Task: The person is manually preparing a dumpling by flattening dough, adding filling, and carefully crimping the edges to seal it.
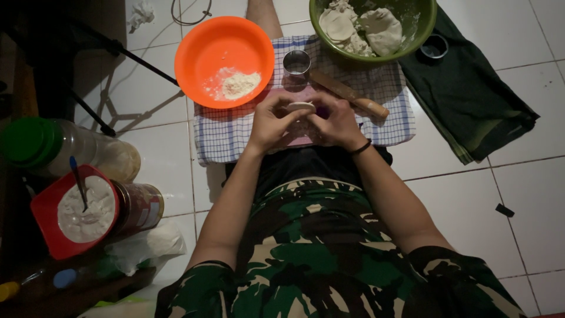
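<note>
My left hand (272, 122) and my right hand (337, 122) meet over a checked cloth (226, 135) on the tiled floor. Together they pinch a small pale round of dough (301, 106) between the fingertips. A wooden rolling pin (348, 94) lies on the cloth just beyond my right hand. A small metal ring cutter (296, 62) stands on the cloth behind the dough. My right wrist wears a dark band.
An orange bowl (200, 53) with flour sits at the back left. A green bowl (419, 35) holds dough pieces at the back right, beside a dark green cloth (471, 100). At left stand a red tub of white filling (47, 218), jars and a plastic container.
</note>
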